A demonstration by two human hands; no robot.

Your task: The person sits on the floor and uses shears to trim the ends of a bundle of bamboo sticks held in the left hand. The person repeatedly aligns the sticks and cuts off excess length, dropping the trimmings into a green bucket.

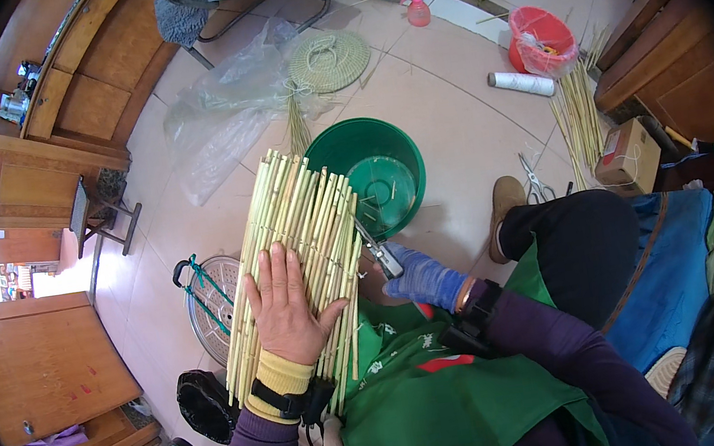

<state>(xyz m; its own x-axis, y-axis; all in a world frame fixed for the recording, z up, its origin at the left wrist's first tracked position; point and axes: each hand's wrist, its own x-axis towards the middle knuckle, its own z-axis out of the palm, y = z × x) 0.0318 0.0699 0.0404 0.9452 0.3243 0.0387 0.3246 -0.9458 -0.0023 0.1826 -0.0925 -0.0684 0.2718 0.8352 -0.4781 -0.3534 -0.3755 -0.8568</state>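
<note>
A mat of pale plant stalks (321,207), bound side by side with thread, slants across my lap. My bare left hand (292,319) lies flat on top of it, the thumb spread away from the fingers. In its blue knitted glove, my right hand (423,275) grips a pair of pruning shears (386,261). The blades point up along the mat's right edge and partly overlap the outermost stalks. Just beyond stands a green plastic basin (416,168) with a few cut bits on its bottom. The mat hides part of the basin's left side.
A round woven mat (335,60) lies on plastic sheeting (216,126). Scissors (535,180) rest near my shoe (506,203). To the right are a thread roll (521,84), a red bucket (520,46) and loose stalks (579,112). At left are a perforated metal disc (203,311) and a black-lined bin (202,406).
</note>
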